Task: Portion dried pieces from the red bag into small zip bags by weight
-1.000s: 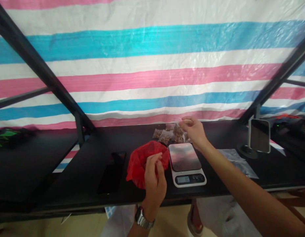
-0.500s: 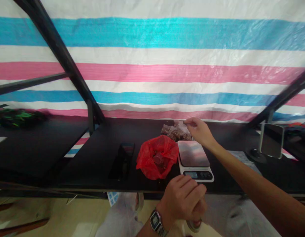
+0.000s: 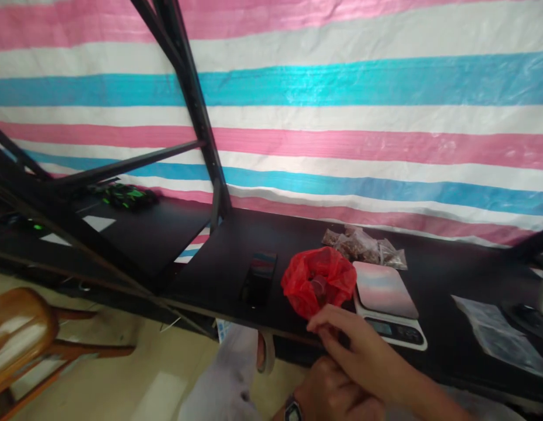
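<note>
My right hand (image 3: 361,345) is held low in front of the scale, its fingers bent and tips together, with nothing visible between them. Right under it is my left hand (image 3: 333,389), curled into a fist with a watch (image 3: 293,411) on the wrist; its palm is hidden. A crumpled red plastic bag (image 3: 298,286) stands open just beyond the right fingertips, and a small translucent cup (image 3: 318,285) lies inside. Beside the bag sits a white kitchen scale (image 3: 385,292) with a bare metal plate. Several small clear packets of brown bits (image 3: 363,245) lie behind the scale.
On the black table (image 3: 289,228), a dark phone (image 3: 259,280) lies left of the bag. Flat clear plastic bags (image 3: 502,333) and a round black stand base (image 3: 528,318) are at the right. A slanted black frame post (image 3: 196,111) rises at the left, and a wooden chair (image 3: 21,327) stands below.
My right hand has come back from the packets towards me, over my left fist. The view has swung left, so the table things appear further right.
</note>
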Available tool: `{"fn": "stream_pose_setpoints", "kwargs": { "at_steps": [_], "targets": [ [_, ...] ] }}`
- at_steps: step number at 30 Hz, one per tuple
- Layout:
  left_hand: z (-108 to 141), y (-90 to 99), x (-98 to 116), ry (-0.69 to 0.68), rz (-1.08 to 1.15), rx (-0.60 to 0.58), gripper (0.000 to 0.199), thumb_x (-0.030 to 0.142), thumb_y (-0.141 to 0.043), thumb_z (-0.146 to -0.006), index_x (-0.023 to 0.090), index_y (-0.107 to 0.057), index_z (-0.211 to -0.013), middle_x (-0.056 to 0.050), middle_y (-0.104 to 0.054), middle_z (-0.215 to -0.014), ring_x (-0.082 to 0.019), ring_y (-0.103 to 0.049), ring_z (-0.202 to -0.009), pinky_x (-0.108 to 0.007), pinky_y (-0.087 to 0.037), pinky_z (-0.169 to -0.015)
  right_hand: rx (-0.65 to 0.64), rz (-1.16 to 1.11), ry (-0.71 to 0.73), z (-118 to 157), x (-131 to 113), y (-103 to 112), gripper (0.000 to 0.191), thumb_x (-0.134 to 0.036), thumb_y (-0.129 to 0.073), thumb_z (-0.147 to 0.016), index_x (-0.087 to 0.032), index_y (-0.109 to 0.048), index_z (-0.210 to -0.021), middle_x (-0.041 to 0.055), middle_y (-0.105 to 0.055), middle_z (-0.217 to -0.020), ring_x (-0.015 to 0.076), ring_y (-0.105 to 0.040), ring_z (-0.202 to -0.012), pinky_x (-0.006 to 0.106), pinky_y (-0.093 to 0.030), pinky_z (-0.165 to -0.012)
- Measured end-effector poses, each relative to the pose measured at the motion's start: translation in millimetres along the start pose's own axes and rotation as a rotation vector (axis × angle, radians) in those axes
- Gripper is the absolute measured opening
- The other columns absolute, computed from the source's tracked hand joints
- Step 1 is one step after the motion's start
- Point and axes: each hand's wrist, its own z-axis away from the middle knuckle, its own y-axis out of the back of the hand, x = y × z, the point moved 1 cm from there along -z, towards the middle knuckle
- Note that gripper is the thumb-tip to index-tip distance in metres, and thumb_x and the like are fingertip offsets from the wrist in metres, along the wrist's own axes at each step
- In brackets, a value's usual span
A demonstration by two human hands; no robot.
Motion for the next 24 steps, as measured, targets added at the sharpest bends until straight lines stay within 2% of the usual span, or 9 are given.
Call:
{"fn": "stream_pose_setpoints", "kwargs": {
  "at_steps": [2, 5, 7, 9, 10, 12, 15, 18, 24],
  "targets": [
    [16, 18.4, -8, 0.034, -0.027, 0.165, 0.024, 0.026, -0.064, -0.092, 0.028, -0.067, -0.068, 0.000, -0.062, -0.060, -0.017, -0.058, -0.052, -0.030, -0.048, -0.047, -0.061, 0.020, -0.054, -23, -7, -21, 0.030, -0.021, -0.054, -0.101, -0.023, -0.075, -0.123, 0.0044, -0.078, -0.101, 0.0179, -0.073, -0.091, 0.028, -0.054, -0.084],
    [36, 61.2, -32, 0.095, -0.062, 0.345, 0.029, 0.019, -0.048, -0.097, 0.025, -0.063, -0.074, 0.000, -0.059, -0.055, -0.015, -0.056, -0.048, -0.029, -0.050, -0.052, -0.103, 0.130, -0.085, -67, -12, -45, 0.041, -0.024, -0.053, -0.103, -0.021, -0.068, -0.141, 0.0066, -0.079, -0.094, 0.0217, -0.075, -0.089, 0.031, -0.053, -0.083],
    [47, 93.7, -57, 0.319, -0.164, 0.597, 0.023, 0.013, -0.048, -0.097, 0.024, -0.063, -0.084, 0.001, -0.065, -0.061, -0.014, -0.060, -0.053, -0.027, -0.051, -0.058, -0.077, 0.230, -0.177, -93, -12, -57, 0.047, -0.026, -0.052, -0.105, -0.016, -0.060, -0.150, 0.0124, -0.081, -0.099, 0.0259, -0.077, -0.092, 0.034, -0.053, -0.083],
    [54, 119.4, -85, 0.493, -0.234, 0.655, 0.021, 0.009, -0.049, -0.099, 0.021, -0.066, -0.096, -0.003, -0.071, -0.074, -0.017, -0.066, -0.065, -0.029, -0.053, -0.065, -0.041, 0.303, -0.286, -110, -10, -65, 0.047, -0.024, -0.050, -0.105, -0.010, -0.060, -0.149, 0.0202, -0.080, -0.112, 0.0301, -0.078, -0.105, 0.036, -0.053, -0.088],
    [57, 128.7, -99, 0.653, -0.307, 0.669, 0.022, 0.012, -0.048, -0.101, 0.021, -0.068, -0.099, -0.006, -0.074, -0.081, -0.019, -0.068, -0.072, -0.031, -0.054, -0.070, -0.022, 0.309, -0.322, -116, -7, -67, 0.045, -0.022, -0.050, -0.105, -0.008, -0.062, -0.146, 0.0228, -0.079, -0.117, 0.0312, -0.077, -0.111, 0.036, -0.053, -0.091],
    [64, 138.4, -124, 0.883, -0.369, 0.573, 0.030, 0.023, -0.044, -0.106, 0.018, -0.072, -0.116, -0.014, -0.079, -0.108, -0.027, -0.071, -0.100, -0.041, -0.055, -0.087, 0.006, 0.263, -0.350, -121, -2, -71, 0.043, -0.017, -0.049, -0.103, -0.006, -0.067, -0.140, 0.0243, -0.078, -0.122, 0.0305, -0.075, -0.117, 0.035, -0.052, -0.095],
    [70, 136.2, -146, 1.052, -0.354, 0.340, 0.042, 0.031, -0.039, -0.109, 0.017, -0.073, -0.130, -0.017, -0.078, -0.125, -0.033, -0.066, -0.117, -0.052, -0.051, -0.099, 0.038, 0.154, -0.337, -124, 9, -73, 0.044, -0.013, -0.049, -0.100, -0.007, -0.069, -0.138, 0.0217, -0.078, -0.124, 0.0269, -0.076, -0.115, 0.033, -0.052, -0.099],
    [71, 129.6, -150, 1.079, -0.391, 0.170, 0.043, 0.033, -0.040, -0.109, 0.019, -0.076, -0.129, -0.013, -0.074, -0.141, -0.038, -0.058, -0.129, -0.058, -0.043, -0.107, 0.071, 0.094, -0.336, -126, 18, -74, 0.044, -0.012, -0.051, -0.097, -0.010, -0.070, -0.137, 0.0176, -0.080, -0.120, 0.0242, -0.077, -0.106, 0.031, -0.054, -0.096],
    [66, 132.7, -148, 1.079, -0.390, 0.104, 0.045, 0.031, -0.036, -0.111, 0.021, -0.077, -0.127, -0.009, -0.074, -0.141, -0.037, -0.053, -0.132, -0.058, -0.037, -0.110, 0.101, 0.063, -0.289, -128, 26, -73, 0.045, -0.006, -0.054, -0.091, -0.013, -0.072, -0.132, 0.0098, -0.078, -0.098, 0.0175, -0.070, -0.080, 0.027, -0.053, -0.078]
  ]
}}
